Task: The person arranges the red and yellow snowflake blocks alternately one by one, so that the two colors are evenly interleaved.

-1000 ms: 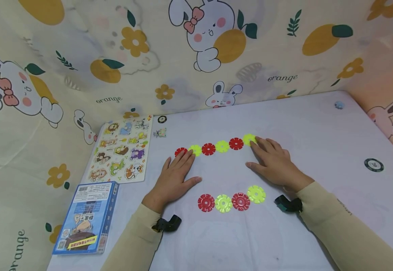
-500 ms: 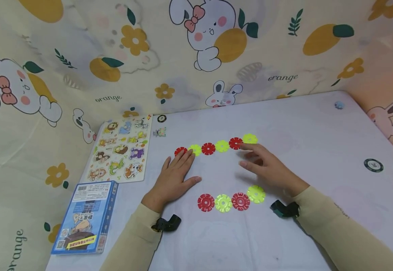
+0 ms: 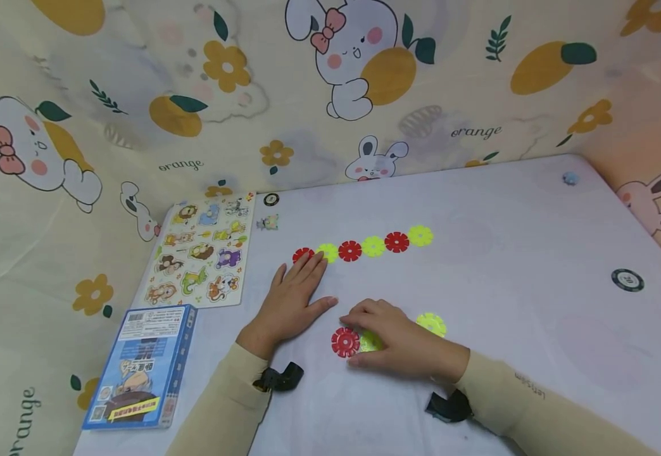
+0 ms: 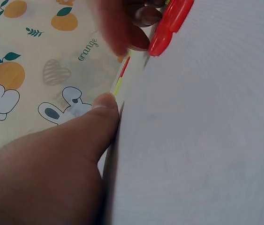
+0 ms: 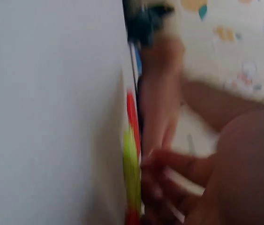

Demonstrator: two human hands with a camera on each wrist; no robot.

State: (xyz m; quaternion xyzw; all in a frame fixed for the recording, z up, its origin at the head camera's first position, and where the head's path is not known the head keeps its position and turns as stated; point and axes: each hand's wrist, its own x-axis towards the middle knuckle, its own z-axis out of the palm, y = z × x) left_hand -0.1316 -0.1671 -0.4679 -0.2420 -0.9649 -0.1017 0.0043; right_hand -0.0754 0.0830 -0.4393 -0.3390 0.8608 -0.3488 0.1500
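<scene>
My left hand [image 3: 293, 307] lies flat on the table, fingers straight. Its fingertips touch the left end of a back row of red and yellow-green notched plastic discs, partly covering an end red disc [image 3: 303, 254] and a yellow-green disc [image 3: 328, 252]. Over the near row, my right hand [image 3: 401, 339] has its thumb and fingers apart beside a red disc [image 3: 345, 342]. Between them shows part of a yellow-green disc [image 3: 371, 342]; another yellow-green disc [image 3: 431, 324] appears behind the hand. The right wrist view is blurred, with a yellow-green disc [image 5: 132, 168] near the fingers.
At the left stand an animal puzzle board [image 3: 199, 250] and a blue box [image 3: 139, 367]. Near the board lie a black-and-white round chip [image 3: 271, 199] and a small figure [image 3: 268, 221]. Another round chip [image 3: 627, 280] and a small blue object [image 3: 570, 178] are on the right.
My right hand has lifted from the right end of the back row and come nearer and leftward over the near row, covering its red disc. My left hand stays put.
</scene>
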